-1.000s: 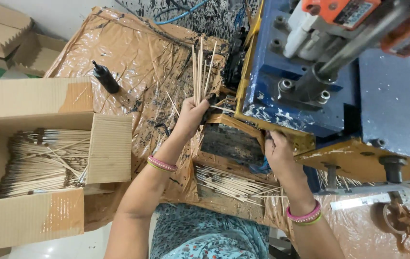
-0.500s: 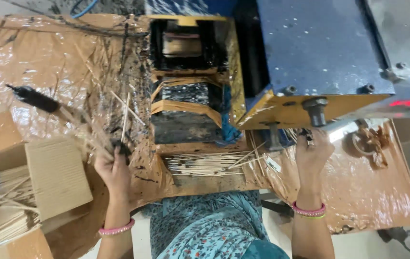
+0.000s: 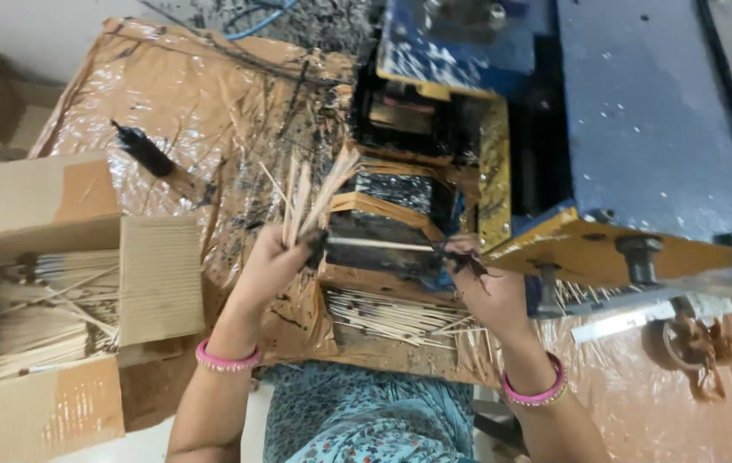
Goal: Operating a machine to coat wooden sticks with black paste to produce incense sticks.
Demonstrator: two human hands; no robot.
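Brown plastic sheeting [image 3: 212, 111], spattered black, is covering the bench in front of a blue and yellow machine [image 3: 640, 146]. The left hand [image 3: 276, 261] is closing around a small bunch of thin sticks [image 3: 306, 193], holding them upright beside the machine's dark feed slot [image 3: 392, 214]. The right hand [image 3: 482, 287] is pinching what is probably a single stick at the slot, though blur is hiding the fingertips. A pile of bare sticks [image 3: 392, 313] is lying below the slot, and the cardboard box [image 3: 40, 326] at left is holding many more, so plenty appears left to feed.
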